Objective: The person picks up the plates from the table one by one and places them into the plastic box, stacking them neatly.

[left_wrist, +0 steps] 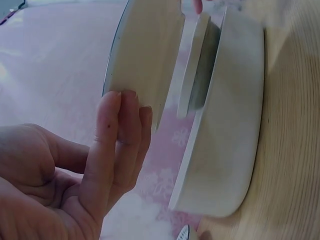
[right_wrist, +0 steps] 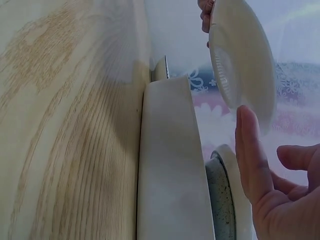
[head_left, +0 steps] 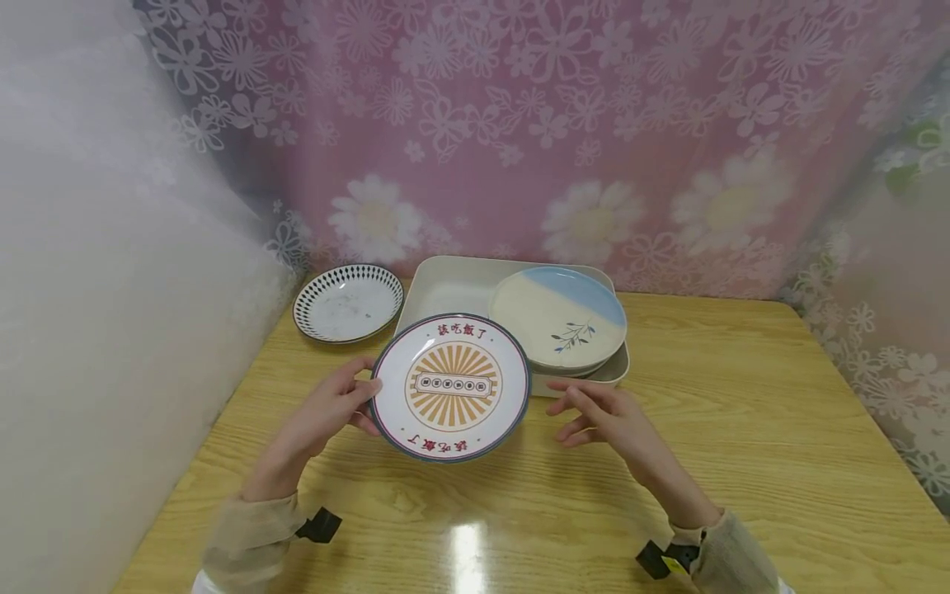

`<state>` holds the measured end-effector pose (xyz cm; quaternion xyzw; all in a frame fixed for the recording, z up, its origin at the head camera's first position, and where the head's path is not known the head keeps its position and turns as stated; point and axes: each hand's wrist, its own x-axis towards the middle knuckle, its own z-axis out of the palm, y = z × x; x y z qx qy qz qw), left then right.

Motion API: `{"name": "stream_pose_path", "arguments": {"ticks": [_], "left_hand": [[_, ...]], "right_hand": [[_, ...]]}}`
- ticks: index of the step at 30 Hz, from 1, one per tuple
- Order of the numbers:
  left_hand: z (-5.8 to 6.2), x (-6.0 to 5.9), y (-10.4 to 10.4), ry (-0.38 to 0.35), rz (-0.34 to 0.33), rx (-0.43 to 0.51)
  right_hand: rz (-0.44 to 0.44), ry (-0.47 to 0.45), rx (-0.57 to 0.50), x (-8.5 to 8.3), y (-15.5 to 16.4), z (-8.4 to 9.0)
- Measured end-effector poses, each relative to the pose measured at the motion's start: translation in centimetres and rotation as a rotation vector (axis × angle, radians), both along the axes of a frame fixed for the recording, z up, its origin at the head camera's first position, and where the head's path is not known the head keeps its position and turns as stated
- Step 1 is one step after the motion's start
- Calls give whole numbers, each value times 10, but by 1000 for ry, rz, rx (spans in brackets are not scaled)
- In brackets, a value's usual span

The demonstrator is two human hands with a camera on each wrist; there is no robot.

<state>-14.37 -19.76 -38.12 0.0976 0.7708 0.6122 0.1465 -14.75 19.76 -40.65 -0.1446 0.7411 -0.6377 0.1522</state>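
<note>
A white plate (head_left: pixel 386 412) with a dark rim, red characters and an orange sunburst is held up in the air, tilted toward the head camera. My left hand (head_left: pixel 345 398) pinches its left edge, thumb on the face and fingers (left_wrist: pixel 107 125) against the pale underside. My right hand (head_left: pixel 604 419) is off the plate's right side, fingers loosely extended and holding nothing. Behind the raised plate stands a beige rectangular tray (head_left: pixel 449 276). In its right part lies a cream-and-blue plate (head_left: pixel 534 318) with a leaf sprig, on top of another speckled dish (right_wrist: pixel 220 195).
A white plate with a black diamond-patterned rim (head_left: pixel 347 305) sits left of the tray, near the wall-side edge. The wooden table (head_left: pixel 742 412) extends right and toward me. A pink floral curtain (head_left: pixel 475 165) hangs at the back, with a pale sheet (head_left: pixel 111 289) on the left.
</note>
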Motion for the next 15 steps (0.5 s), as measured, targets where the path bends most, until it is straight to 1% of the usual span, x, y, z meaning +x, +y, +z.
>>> {"name": "stream_pose_path", "arguments": {"ticks": [4,8,12,15], "left_hand": [[-2,0,14,8,-50,2],[-6,4,25,6,-97,7],[-11,7,34,1,-119,-4],[-14,9,40,-6,-134,-10]], "right_hand": [[10,-13,-6,1,1,-1],[15,-48,-4,4,3,-3],[-12,-96,15,9,6,-3],[-22,-111,40,14,8,-1]]}}
